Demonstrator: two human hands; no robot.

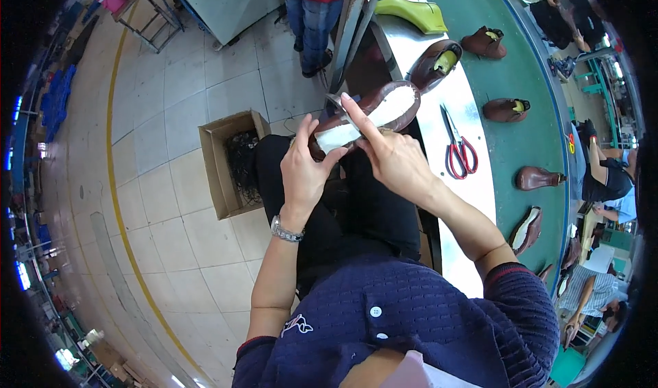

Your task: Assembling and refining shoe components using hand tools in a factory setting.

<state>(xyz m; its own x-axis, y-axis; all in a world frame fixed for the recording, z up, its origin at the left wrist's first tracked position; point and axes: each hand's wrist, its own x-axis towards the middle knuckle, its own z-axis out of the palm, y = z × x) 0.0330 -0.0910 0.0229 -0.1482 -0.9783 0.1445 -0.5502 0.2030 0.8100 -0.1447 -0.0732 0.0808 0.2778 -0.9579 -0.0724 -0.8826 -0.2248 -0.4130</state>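
An upturned brown shoe [410,117], its white underside showing, is held over my lap. My left hand [305,165] grips its near-left end, thumb on the underside and fingers along the side. My right hand [392,156] lies across the shoe with the index finger stretched out and the other fingers curled. Beneath that index finger shows a thin greyish flat piece [334,102], too small to name; my right fingers partly hide it. Red-handled scissors [460,152] lie on the metal worktop [473,213] to the right.
Another brown shoe [433,65] and a yellow-green shoe last [415,15] sit farther up the worktop. Several brown shoes rest on the green conveyor belt [473,86]. A cardboard box [214,172] of dark scraps stands left of my knee. People work across the belt; another person [312,21] stands ahead.
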